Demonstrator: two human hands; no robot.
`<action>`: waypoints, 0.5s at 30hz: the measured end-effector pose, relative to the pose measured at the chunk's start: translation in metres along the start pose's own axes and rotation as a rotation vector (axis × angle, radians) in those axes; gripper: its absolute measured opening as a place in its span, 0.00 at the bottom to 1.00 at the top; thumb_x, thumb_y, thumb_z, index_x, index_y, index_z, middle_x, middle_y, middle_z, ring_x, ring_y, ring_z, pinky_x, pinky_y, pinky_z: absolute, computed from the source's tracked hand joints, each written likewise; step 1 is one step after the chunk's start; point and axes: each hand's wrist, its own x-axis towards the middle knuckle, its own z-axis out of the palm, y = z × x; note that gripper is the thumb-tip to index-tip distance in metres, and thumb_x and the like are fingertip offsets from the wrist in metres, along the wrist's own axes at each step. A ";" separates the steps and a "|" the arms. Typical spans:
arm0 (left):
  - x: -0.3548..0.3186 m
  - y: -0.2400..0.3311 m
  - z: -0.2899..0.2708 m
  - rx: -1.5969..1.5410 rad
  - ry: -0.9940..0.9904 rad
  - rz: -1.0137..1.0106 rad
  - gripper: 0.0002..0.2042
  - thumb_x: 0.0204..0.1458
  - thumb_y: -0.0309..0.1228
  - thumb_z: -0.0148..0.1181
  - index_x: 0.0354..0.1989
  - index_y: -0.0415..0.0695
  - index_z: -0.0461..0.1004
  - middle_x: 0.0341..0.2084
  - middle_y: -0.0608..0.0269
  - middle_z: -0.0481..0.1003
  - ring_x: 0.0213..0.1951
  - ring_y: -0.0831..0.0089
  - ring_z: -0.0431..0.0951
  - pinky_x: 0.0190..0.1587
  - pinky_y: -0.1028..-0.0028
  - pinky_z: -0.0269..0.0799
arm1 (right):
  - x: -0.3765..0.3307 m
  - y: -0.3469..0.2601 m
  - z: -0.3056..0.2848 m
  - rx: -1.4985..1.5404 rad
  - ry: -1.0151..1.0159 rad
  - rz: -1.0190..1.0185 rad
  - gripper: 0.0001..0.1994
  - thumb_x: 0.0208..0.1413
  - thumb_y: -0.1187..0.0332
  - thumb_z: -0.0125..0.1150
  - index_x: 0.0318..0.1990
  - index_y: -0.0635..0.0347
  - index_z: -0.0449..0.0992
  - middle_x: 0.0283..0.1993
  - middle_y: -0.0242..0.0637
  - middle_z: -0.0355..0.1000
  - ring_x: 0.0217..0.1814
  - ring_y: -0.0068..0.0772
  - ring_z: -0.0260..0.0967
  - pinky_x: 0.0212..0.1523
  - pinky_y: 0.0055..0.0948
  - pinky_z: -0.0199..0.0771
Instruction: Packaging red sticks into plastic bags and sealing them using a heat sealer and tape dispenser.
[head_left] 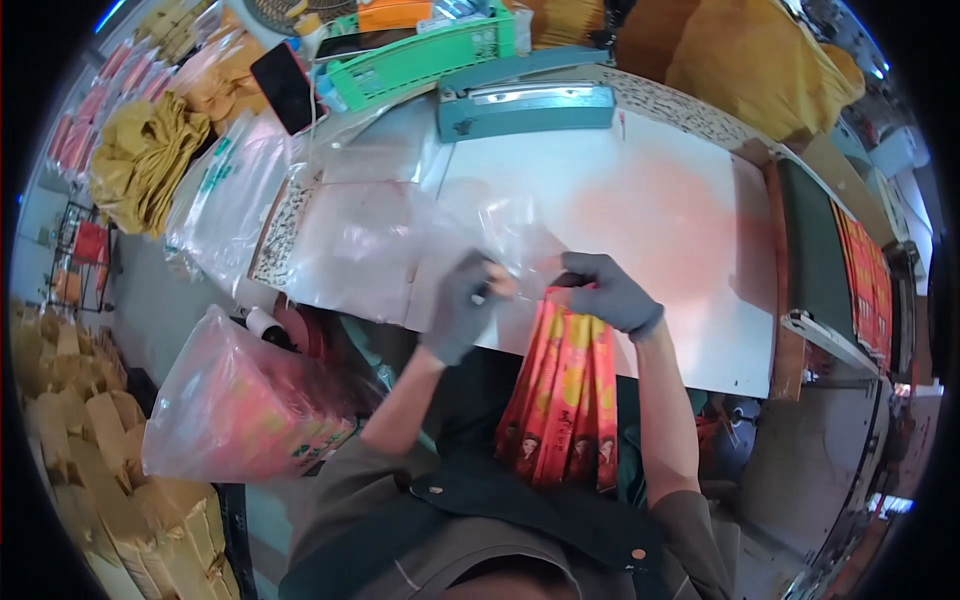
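Observation:
My right hand (608,292), in a grey glove with bare fingertips, grips a fanned bunch of long red and yellow packets (562,390) by their upper ends. The packets hang over the table's near edge, in front of my body. To its left, my left hand (465,305), gloved the same way, is closed and somewhat blurred. A thin clear plastic bag (505,225) spreads from its fingertips over the table, smeared by motion. Where exactly the fingers pinch the film is hard to see.
A blue-green bag sealer (527,112) stands at the back of the white table (690,330). Behind it is a green basket (425,62). A phone (284,88) hangs at the back left. A plastic bag of red packets (255,410) is at left. More red packets (862,285) stand at right.

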 end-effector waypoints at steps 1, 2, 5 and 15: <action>-0.002 0.014 0.024 -0.119 -0.064 -0.115 0.02 0.53 0.25 0.55 0.32 0.41 0.71 0.29 0.65 0.71 0.31 0.75 0.72 0.34 0.77 0.69 | 0.002 0.011 -0.005 -0.021 -0.038 0.017 0.09 0.49 0.71 0.58 0.38 0.64 0.76 0.30 0.33 0.73 0.35 0.20 0.68 0.40 0.21 0.67; -0.003 0.014 0.032 -0.379 -0.006 -0.254 0.03 0.54 0.27 0.53 0.32 0.42 0.70 0.26 0.66 0.69 0.29 0.76 0.71 0.32 0.77 0.68 | 0.003 0.017 -0.007 -0.041 -0.086 0.029 0.07 0.49 0.71 0.59 0.35 0.64 0.76 0.29 0.32 0.72 0.34 0.19 0.67 0.40 0.21 0.66; 0.002 -0.006 0.022 -1.441 0.216 -0.477 0.07 0.58 0.31 0.49 0.28 0.45 0.66 0.19 0.71 0.63 0.22 0.78 0.66 0.27 0.79 0.64 | -0.015 0.025 -0.020 -0.022 0.005 -0.053 0.05 0.48 0.72 0.59 0.30 0.65 0.74 0.28 0.30 0.70 0.34 0.18 0.66 0.40 0.20 0.66; 0.015 0.036 0.076 0.120 -0.013 0.591 0.12 0.41 0.32 0.68 0.23 0.47 0.67 0.13 0.65 0.64 0.15 0.67 0.64 0.18 0.69 0.59 | -0.031 0.041 -0.019 0.013 0.157 -0.179 0.41 0.52 0.67 0.60 0.68 0.61 0.40 0.42 0.37 0.72 0.41 0.22 0.67 0.43 0.23 0.68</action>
